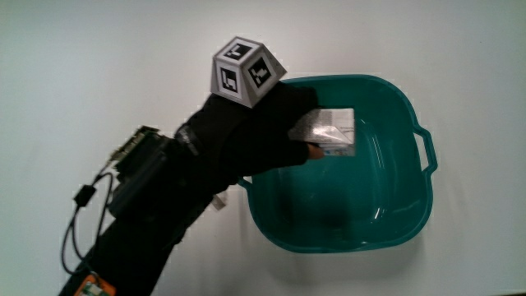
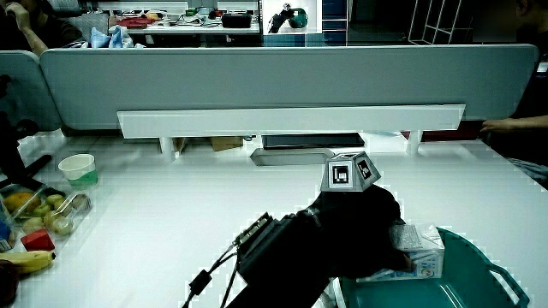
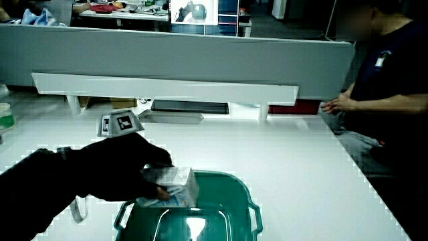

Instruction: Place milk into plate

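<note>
A small white milk carton is held over the inside of a teal plastic basin, near the basin's rim. The gloved hand is shut on the carton, with a fingertip showing against the carton's side. The patterned cube sits on the back of the hand. In both side views the carton hangs just above the basin's rim, partly hidden by the black glove. The basin's floor under the carton is bare.
A white cup, a container of fruit and a banana stand near the table's edge in a side view. A low white shelf runs along the grey partition. A dark flat device lies under that shelf.
</note>
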### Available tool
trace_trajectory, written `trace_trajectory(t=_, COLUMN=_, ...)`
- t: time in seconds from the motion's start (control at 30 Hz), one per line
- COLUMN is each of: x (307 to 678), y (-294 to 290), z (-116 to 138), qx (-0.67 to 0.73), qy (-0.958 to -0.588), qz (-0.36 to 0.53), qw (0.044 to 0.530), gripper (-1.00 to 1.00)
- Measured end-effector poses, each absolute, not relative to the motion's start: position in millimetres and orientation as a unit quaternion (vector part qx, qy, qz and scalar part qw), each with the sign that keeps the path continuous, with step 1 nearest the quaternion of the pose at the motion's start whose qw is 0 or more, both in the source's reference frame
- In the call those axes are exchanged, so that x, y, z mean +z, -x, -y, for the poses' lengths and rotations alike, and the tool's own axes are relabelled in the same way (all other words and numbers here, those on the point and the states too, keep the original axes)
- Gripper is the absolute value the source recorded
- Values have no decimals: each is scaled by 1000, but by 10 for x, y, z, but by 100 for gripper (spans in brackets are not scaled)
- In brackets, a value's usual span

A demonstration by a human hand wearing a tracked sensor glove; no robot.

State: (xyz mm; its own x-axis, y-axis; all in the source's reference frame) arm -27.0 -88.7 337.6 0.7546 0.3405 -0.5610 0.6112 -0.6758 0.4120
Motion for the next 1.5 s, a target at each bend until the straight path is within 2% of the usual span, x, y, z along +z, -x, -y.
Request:
trace_trajectory(t=0.03, x=3455, y=246, z=888, qx=-236, qy=-884, qz=-279, qw=291, gripper=0)
trace_trajectory(t=0.1, x=3429, y=214, z=842, qx=-244, qy=-883, qz=-263, qw=301, gripper=0)
trace_trajectory(t=0.27, x=3666, y=130, z=797, qx=-291, qy=-866, qz=-267, qw=305, gripper=0)
trace_trajectory(t=0.5, x=3826, y=87, z=745, qx=-329, qy=-858, qz=-265, qw=291, gripper=0)
trace_trajectory(t=0.77, x=4020, y=73, z=714, qx=-402, qy=-832, qz=-257, qw=284, gripper=0)
trace_trajectory(t=1.1, x=4257, y=40, z=653, qx=-470, qy=-796, qz=-225, qw=308, gripper=0)
trace_trajectory(t=1.23, x=4389, y=73, z=637, qx=-512, qy=-770, qz=-200, qw=324, gripper=0)
trace_trajectory(t=1.5, x=4395, y=81, z=649, qx=-521, qy=-764, qz=-184, qw=332, gripper=0)
